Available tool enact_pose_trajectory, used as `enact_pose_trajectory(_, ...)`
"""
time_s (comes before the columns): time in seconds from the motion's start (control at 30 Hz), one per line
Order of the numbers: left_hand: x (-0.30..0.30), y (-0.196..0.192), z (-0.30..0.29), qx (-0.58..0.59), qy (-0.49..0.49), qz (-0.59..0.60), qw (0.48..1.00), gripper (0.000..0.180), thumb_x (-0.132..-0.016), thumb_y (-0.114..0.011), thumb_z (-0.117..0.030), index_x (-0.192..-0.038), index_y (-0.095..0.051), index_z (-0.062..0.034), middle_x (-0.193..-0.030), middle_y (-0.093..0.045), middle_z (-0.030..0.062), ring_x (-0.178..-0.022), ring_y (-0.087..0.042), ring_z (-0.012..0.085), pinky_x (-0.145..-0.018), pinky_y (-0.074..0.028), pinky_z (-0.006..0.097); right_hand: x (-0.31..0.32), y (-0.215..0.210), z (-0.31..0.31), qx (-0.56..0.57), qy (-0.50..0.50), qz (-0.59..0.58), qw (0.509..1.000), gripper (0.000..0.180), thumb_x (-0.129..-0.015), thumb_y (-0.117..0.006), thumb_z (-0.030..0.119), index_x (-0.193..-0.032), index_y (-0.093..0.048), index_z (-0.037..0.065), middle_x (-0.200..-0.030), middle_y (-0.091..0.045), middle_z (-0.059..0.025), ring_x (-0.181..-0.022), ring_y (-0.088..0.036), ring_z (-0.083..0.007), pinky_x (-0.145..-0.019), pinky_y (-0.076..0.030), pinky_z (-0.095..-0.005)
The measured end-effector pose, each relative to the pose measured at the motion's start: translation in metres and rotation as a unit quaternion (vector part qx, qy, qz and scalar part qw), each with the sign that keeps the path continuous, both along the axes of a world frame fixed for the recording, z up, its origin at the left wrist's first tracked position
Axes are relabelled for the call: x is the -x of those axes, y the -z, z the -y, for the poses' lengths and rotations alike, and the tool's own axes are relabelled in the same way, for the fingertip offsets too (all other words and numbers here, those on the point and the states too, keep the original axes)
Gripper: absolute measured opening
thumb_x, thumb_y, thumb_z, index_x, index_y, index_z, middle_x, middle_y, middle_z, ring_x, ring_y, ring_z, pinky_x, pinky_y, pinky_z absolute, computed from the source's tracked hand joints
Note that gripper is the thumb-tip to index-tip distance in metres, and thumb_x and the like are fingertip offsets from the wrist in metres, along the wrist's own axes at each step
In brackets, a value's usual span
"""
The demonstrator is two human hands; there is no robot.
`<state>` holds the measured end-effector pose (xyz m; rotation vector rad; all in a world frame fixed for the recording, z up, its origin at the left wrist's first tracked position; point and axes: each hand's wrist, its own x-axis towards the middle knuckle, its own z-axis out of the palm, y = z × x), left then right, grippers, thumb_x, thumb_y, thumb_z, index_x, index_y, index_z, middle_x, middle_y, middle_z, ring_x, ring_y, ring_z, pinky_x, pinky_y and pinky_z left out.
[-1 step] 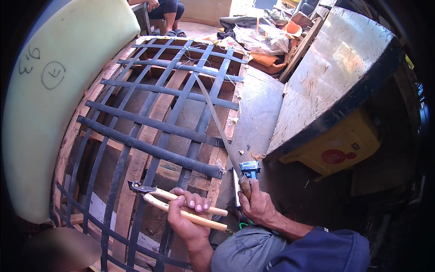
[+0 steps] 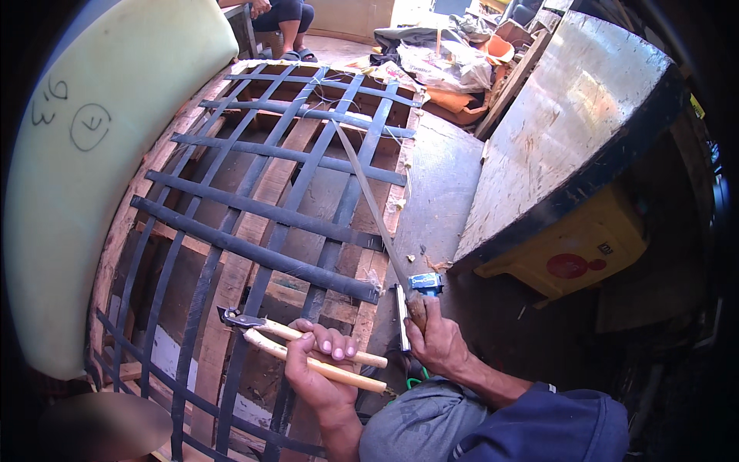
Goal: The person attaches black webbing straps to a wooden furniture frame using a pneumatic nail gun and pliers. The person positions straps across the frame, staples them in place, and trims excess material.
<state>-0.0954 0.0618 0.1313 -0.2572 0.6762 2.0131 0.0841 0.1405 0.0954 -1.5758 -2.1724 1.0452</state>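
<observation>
My left hand (image 2: 323, 377) is closed around the pale handles of a pair of pincers (image 2: 269, 346). Their dark jaws lie over the black webbing straps (image 2: 254, 209) woven across a wooden frame (image 2: 123, 204). My right hand (image 2: 439, 339) grips the wooden handle of a long, narrow knife (image 2: 375, 208). Its blade slants up and left above the frame's right rail, the tip over the far straps. I cannot tell whether the blade touches them. Just beyond my right fist is a blue and white object (image 2: 427, 283), partly hidden.
A pale foam cushion (image 2: 131, 154) with handwritten marks leans along the left. At the right stands a scuffed wooden panel (image 2: 562, 115), with a yellow plastic piece (image 2: 570, 254) beneath. Bags and scraps (image 2: 446, 65) are heaped far back. Another person's legs (image 2: 292, 27) show at the top.
My right hand and the knife have shifted very slightly, the blade tip a touch farther up. My left hand and the pincers look unmoved.
</observation>
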Motion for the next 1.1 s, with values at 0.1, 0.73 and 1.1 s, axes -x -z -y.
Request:
enact_pose_trajectory(0.1,0.001,0.000,-0.001,0.022,-0.010,0.000,1.000,0.013,-0.091,-0.048,-0.016,-0.102,-0.051,-0.0114,-0.067,-0.045,0.0011,-0.058,-0.045,0.0140,-0.061,-0.042,0.034,0.009,-0.002,-0.011,0.005,0.003,0.009,1.000,0.045,-0.099,-0.060,0.026,-0.130,-0.039,0.002,-0.074,-0.064,-0.0334,-0.073,-0.065,-0.0553,-0.064,-0.052,-0.0614)
enact_pose_trajectory(0.73,-0.001,-0.002,-0.005,0.000,-0.007,-0.014,1.000,0.015,-0.089,-0.048,-0.014,-0.104,-0.052,-0.0097,-0.068,-0.046,0.0026,-0.059,-0.046,0.0149,-0.062,-0.043,0.035,-0.012,0.018,-0.018,-0.076,0.028,-0.204,0.976,0.039,-0.101,-0.058,0.023,-0.130,-0.041,0.002,-0.075,-0.064,-0.0192,-0.065,-0.069,-0.0297,-0.059,-0.052,-0.0444)
enact_pose_trajectory(1.1,-0.044,-0.032,-0.036,0.065,0.110,-0.274,0.953,0.044,-0.092,-0.053,-0.004,-0.135,-0.040,0.0014,-0.107,-0.056,0.0103,-0.103,-0.058,0.0198,-0.098,-0.048,0.037,-0.026,0.003,-0.113,0.029,-0.089,-0.221,0.971,0.080,-0.096,-0.069,0.036,-0.157,-0.029,0.001,-0.146,-0.043,-0.0227,-0.131,-0.051,-0.0355,-0.107,-0.045,-0.0466)
